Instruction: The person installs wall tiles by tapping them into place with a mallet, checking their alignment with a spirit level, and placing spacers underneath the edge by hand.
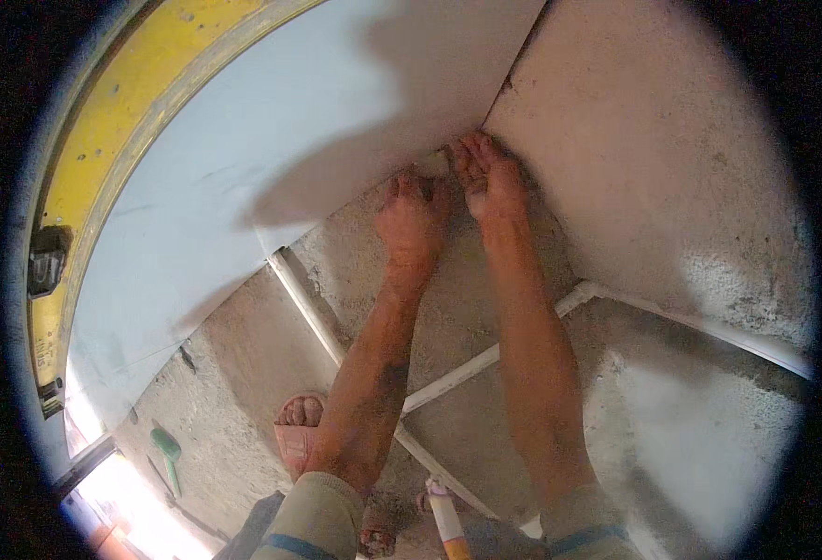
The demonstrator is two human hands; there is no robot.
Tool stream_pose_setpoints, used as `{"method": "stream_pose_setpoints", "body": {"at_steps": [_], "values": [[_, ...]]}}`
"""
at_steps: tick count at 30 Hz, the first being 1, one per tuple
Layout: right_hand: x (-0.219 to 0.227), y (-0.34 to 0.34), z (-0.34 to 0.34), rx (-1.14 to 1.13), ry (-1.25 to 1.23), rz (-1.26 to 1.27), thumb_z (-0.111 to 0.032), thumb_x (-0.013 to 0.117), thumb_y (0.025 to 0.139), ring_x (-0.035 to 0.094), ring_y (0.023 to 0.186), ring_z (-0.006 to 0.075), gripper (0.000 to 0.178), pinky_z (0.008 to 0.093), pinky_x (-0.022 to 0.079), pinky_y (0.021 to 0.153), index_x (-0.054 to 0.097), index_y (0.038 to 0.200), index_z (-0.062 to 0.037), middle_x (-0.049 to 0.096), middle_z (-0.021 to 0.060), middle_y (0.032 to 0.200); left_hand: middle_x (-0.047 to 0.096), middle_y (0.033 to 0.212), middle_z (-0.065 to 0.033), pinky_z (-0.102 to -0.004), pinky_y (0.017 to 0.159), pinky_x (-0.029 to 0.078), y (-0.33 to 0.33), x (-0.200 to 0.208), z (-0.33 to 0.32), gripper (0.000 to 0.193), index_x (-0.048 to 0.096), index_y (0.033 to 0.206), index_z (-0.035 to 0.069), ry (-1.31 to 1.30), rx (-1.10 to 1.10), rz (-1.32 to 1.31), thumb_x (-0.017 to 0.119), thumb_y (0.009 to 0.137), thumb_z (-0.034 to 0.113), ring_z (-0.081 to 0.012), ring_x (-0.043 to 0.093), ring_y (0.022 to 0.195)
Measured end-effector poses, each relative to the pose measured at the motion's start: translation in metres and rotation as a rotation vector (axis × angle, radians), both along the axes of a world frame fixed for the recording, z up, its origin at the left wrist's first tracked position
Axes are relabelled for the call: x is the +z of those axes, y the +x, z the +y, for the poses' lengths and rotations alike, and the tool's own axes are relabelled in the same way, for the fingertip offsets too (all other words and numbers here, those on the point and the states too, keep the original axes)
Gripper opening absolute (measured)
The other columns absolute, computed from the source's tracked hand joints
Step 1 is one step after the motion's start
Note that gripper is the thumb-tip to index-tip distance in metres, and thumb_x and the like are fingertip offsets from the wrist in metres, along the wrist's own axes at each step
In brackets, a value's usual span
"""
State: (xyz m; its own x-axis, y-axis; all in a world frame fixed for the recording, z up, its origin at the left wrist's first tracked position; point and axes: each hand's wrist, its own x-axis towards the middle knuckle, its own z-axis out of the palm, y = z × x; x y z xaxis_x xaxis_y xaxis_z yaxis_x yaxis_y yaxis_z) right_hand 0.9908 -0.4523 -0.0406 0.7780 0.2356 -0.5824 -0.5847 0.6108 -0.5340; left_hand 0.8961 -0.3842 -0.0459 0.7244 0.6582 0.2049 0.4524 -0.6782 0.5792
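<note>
My left hand (411, 217) is low down by the corner where the pale wall panel (233, 159) meets the beige wall (672, 140). Its fingers are curled closed by a small light-coloured piece (432, 164), which I cannot identify. Beside it, my right hand (493, 182) reaches into the corner, with fingers stretched out along the foot of the panel and nothing seen in them. Both hands are just above the rough grey floor (467, 317). Shadow hides part of the left fingertips.
White strips (306, 308) cross the floor and run along the right wall's foot (709, 327). A white tube with an orange end (446, 523) stands near my feet (299, 425). A green-handled tool (165, 453) lies at left. A long yellow bar (112, 121) borders the panel.
</note>
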Motion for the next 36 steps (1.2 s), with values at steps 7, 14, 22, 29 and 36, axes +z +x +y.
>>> {"method": "stream_pose_setpoints", "body": {"at_steps": [7, 14, 22, 29, 36], "values": [[0.000, 0.000, 0.001, 0.010, 0.050, -0.018, -0.015, 0.050, 0.095, 0.060, 0.097, 0.0262, 0.023, 0.0321, 0.052, 0.077, 0.053, 0.110, 0.0010, 0.059, 0.0119, 0.105, 0.064, 0.094, -0.0170, -0.0476, 0.064, 0.052, -0.004, 0.004, -0.003, 0.029, 0.058, 0.096, 0.005, 0.038, 0.005, -0.047, 0.061, 0.082, 0.030, -0.0385, 0.064, 0.075], [0.000, -0.002, 0.000, 0.028, 0.022, -0.045, -0.015, 0.048, 0.095, 0.060, 0.098, 0.0245, 0.022, 0.0302, 0.051, 0.076, 0.054, 0.110, -0.0005, 0.060, 0.0098, 0.102, 0.064, 0.095, -0.0178, -0.0464, 0.063, 0.053, -0.003, 0.000, 0.000, 0.035, 0.058, 0.107, 0.005, 0.025, -0.036, 0.063, 0.059, 0.084, 0.032, -0.0383, 0.064, 0.078], [-0.001, -0.002, 0.000, 0.030, 0.033, -0.068, -0.015, 0.049, 0.094, 0.060, 0.097, 0.0248, 0.022, 0.0317, 0.051, 0.076, 0.055, 0.110, -0.0004, 0.061, 0.0106, 0.104, 0.063, 0.096, -0.0190, -0.0452, 0.065, 0.054, 0.003, -0.003, 0.005, 0.038, 0.060, 0.108, 0.003, 0.053, -0.037, 0.132, 0.059, 0.083, 0.031, -0.0381, 0.065, 0.076], [-0.009, 0.000, 0.000, 0.012, 0.082, -0.097, -0.013, 0.053, 0.092, 0.059, 0.098, 0.0278, 0.024, 0.0356, 0.049, 0.082, 0.054, 0.112, 0.0004, 0.061, 0.0121, 0.105, 0.062, 0.098, -0.0202, -0.0470, 0.065, 0.053, 0.000, -0.006, 0.007, 0.038, 0.058, 0.104, 0.001, 0.050, -0.079, 0.026, 0.061, 0.081, 0.031, -0.0392, 0.064, 0.075], [-0.008, -0.001, 0.000, -0.009, 0.086, -0.029, -0.014, 0.054, 0.092, 0.059, 0.098, 0.0271, 0.024, 0.0361, 0.048, 0.083, 0.056, 0.112, 0.0001, 0.062, 0.0120, 0.104, 0.063, 0.095, -0.0214, -0.0491, 0.069, 0.052, 0.000, -0.002, 0.007, 0.036, 0.054, 0.102, 0.001, 0.090, -0.088, 0.095, 0.059, 0.082, 0.030, -0.0403, 0.062, 0.084]]}}
